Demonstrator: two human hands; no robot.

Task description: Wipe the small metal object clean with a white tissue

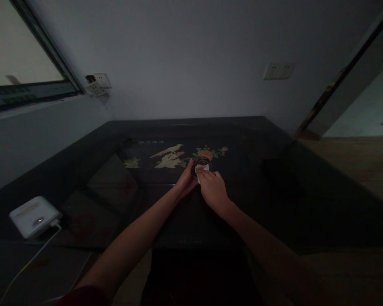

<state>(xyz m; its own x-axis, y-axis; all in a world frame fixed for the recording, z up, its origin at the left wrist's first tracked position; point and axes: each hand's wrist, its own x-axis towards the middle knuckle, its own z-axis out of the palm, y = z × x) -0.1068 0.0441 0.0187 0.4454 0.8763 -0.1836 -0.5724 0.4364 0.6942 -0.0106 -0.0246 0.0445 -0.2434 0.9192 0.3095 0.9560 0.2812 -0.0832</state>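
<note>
Left hand (pixel 187 182) grips a dark round container (pixel 201 160); right hand (pixel 214 187) pinches a white cloth (pixel 201 168) against its mouth.
The container is over the middle of the table (pixel 204 221), its mouth facing up toward the person; its long axis I cannot tell; beyond it, a printed bird (pixel 169 156) and flowers (pixel 206 154) with a line of writing (pixel 151 142) too small to read; the tabletop is black and glossy; at left, a white box (pixel 33 216) with blurred marking and a cable (pixel 32 260); behind, a pale wall (pixel 185 59) with sockets (pixel 278 71).
</note>
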